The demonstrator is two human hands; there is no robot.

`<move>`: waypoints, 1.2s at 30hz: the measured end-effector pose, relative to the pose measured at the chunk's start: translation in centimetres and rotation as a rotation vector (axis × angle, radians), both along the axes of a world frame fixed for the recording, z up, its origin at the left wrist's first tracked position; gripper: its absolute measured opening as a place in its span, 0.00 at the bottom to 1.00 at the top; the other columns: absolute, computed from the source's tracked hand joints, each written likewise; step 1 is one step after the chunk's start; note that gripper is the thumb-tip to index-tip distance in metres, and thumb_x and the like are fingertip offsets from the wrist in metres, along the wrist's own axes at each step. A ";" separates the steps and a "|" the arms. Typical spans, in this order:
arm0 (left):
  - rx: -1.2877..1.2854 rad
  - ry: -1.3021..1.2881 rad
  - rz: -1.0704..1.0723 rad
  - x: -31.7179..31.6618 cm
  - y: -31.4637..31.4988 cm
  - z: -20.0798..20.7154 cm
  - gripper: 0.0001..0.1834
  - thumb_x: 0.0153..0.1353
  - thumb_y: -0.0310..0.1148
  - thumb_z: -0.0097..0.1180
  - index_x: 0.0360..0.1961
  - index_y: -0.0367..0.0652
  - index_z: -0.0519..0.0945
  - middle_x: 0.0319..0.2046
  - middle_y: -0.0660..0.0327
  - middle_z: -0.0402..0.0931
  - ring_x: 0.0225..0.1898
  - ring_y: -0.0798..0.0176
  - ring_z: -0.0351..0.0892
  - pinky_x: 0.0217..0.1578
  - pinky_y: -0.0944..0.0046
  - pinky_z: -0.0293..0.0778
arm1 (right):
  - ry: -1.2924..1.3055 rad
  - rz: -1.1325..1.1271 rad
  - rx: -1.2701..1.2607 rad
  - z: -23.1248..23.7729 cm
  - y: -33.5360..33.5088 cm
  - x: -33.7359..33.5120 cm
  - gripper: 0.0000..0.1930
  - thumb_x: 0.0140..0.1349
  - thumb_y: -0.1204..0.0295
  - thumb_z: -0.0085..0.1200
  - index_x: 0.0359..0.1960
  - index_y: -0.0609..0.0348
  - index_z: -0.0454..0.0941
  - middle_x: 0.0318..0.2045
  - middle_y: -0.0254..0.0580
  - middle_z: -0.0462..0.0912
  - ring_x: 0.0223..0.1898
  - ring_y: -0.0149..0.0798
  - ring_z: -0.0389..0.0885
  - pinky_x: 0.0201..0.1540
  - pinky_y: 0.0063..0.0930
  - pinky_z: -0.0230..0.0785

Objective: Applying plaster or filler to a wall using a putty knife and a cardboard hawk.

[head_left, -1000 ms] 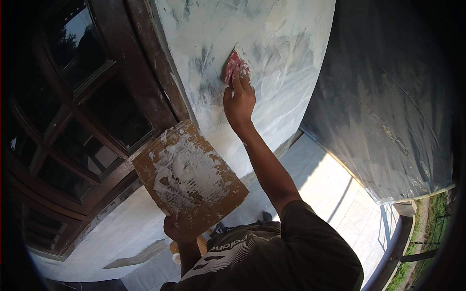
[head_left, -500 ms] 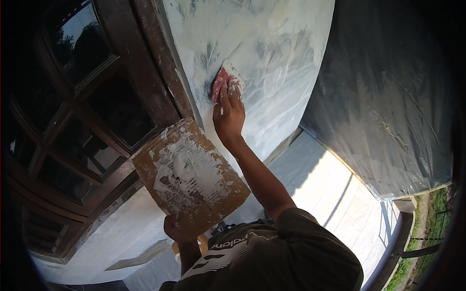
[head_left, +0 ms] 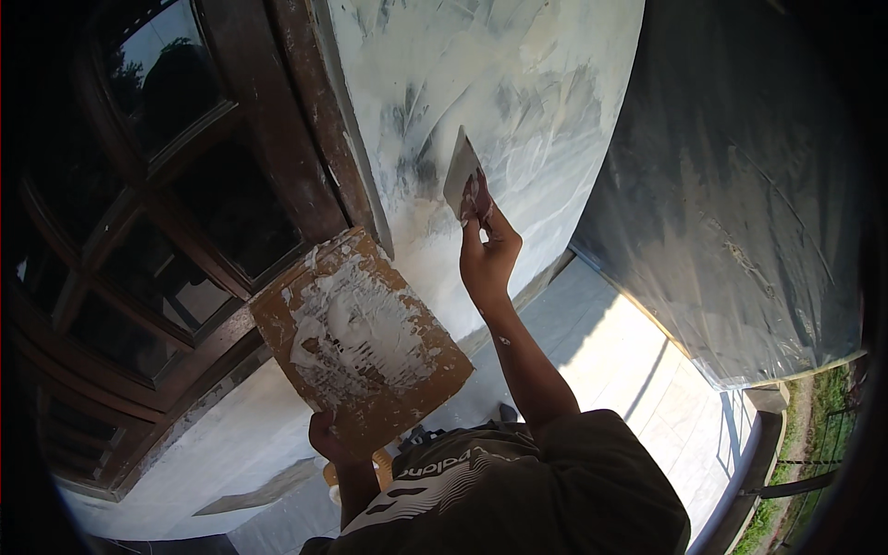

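Note:
My right hand (head_left: 491, 264) pinches a putty spreader (head_left: 461, 173), a flat triangular blade smeared white with some red showing. It is tilted with its tip up, in front of a wall (head_left: 546, 129) streaked with white and grey filler; whether it touches the surface I cannot tell. Low on the left, my left hand (head_left: 333, 441) grips the near corner of a flat brown board (head_left: 442, 379). A thick spread of white putty (head_left: 356, 324) covers the board's middle and far part. Some white specks sit on my right fingers and forearm.
A dark wooden door or window frame with glass panes (head_left: 153, 185) borders the wall on the left, close to the board. Dark plastic sheeting (head_left: 740, 203) hangs at the right. Pale floor tiles (head_left: 638, 370), partly sunlit, lie below, with a yellow container (head_left: 382, 469) behind my left wrist.
My right hand has come away from its flat press on the wall, moving right and slightly down, turning the spreader so its blade points up. The board has barely moved.

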State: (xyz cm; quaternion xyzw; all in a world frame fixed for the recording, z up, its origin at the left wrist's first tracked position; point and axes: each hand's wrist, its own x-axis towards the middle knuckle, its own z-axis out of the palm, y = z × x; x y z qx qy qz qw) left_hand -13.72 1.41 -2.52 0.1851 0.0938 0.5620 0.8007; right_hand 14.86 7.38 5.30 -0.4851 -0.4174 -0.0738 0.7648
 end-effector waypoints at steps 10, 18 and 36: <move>-0.003 0.002 -0.015 -0.7 -0.8 0.4 0.25 0.49 0.35 0.44 0.48 0.33 0.69 0.43 0.48 0.74 0.44 0.49 0.74 0.47 0.54 0.70 | -0.358 -0.477 -0.116 7.5 6.9 2.5 0.24 0.46 0.82 0.47 0.50 0.66 0.70 0.38 0.55 0.75 0.34 0.51 0.76 0.37 0.37 0.68; -0.015 0.006 -0.009 0.6 -0.5 0.5 0.26 0.49 0.35 0.44 0.50 0.32 0.67 0.45 0.48 0.72 0.44 0.48 0.74 0.47 0.53 0.70 | -0.408 -0.429 -0.184 5.9 6.6 -0.5 0.27 0.43 0.81 0.49 0.51 0.64 0.68 0.47 0.59 0.71 0.44 0.54 0.74 0.43 0.41 0.67; -0.048 -0.012 0.008 2.2 0.5 0.0 0.28 0.49 0.37 0.43 0.51 0.33 0.66 0.45 0.48 0.72 0.44 0.48 0.73 0.47 0.53 0.70 | -0.528 -0.331 -0.179 -0.5 6.3 -1.8 0.28 0.43 0.83 0.51 0.52 0.58 0.70 0.51 0.53 0.71 0.54 0.54 0.67 0.45 0.39 0.65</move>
